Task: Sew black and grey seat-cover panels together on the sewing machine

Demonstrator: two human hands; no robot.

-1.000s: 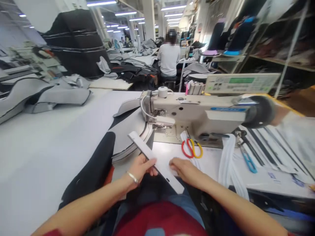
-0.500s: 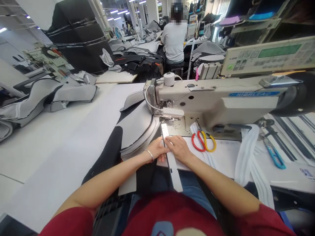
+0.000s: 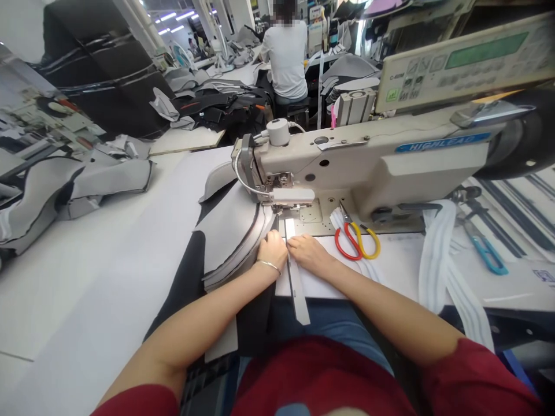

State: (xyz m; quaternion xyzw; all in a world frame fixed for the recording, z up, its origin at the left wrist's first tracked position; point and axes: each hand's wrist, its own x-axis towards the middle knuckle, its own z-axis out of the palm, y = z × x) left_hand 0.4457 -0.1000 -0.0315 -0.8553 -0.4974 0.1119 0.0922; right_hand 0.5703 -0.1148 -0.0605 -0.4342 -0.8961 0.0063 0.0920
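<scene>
A long, narrow white strip [image 3: 297, 289] with a dark left edge runs from near the needle area of the sewing machine [image 3: 329, 167] back toward my lap. My right hand [image 3: 310, 254] grips the strip's right edge, fingertips pressed together on it. Just left of the strip, my left hand [image 3: 273, 249] is closed with its fingers bent downward; what they hold is hidden beneath them. A silver bracelet [image 3: 269, 266] circles that wrist. Beside it lies a stack of grey padded panels [image 3: 229, 237] with dark edges, over black fabric [image 3: 184, 289].
Scissors [image 3: 359, 240] with red and yellow handles lie right of my right hand. Farther right are white webbing [image 3: 436, 254] and blue-handled snips [image 3: 488, 254]. Grey pieces [image 3: 108, 176] rest on the left table [image 3: 108, 260]. A person [image 3: 286, 60] sits ahead, facing away.
My left hand has moved off the strip, forward and to its left, and its fingers have curled. The strip has shifted slightly forward and turned straighter. The view has tilted down a little.
</scene>
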